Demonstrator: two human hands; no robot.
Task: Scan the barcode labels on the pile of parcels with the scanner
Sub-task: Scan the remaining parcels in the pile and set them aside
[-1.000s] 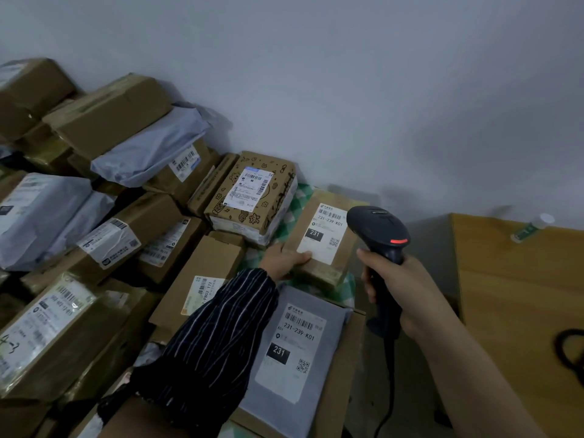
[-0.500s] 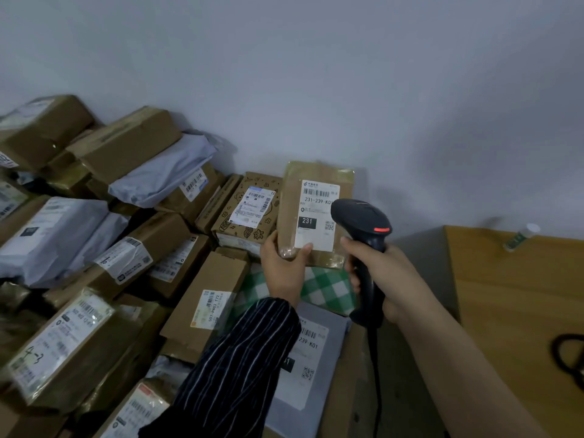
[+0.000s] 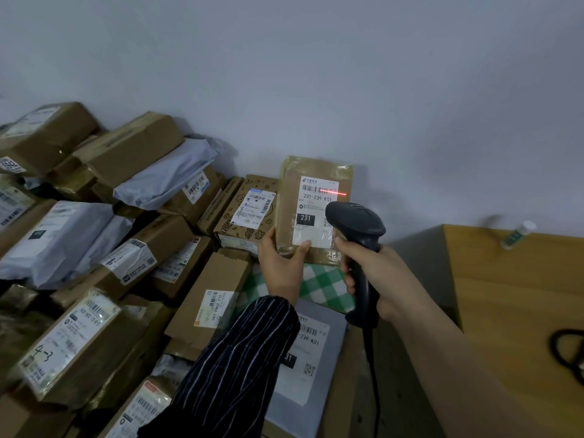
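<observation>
Left hand pinches flat brown tape-wrapped cardboard parcel by its lower edge, upright above the pile. Right hand grips dark grey pistol scanner, red line on white label. I judge it light, stiff (glossy tape, likely slippery): hold edges.

This looks like a parcel depot or mailroom corner. From 8 to 11 o'clock a pile of parcels, cardboard boxes and grey plastic mailers, lies heaped against a bare white wall. Most of them show a printed shipping label with a barcode. Near the centre a corded scanner throws a red line across the label of a brown parcel. At 3 o'clock stands a plain wooden surface.
</observation>
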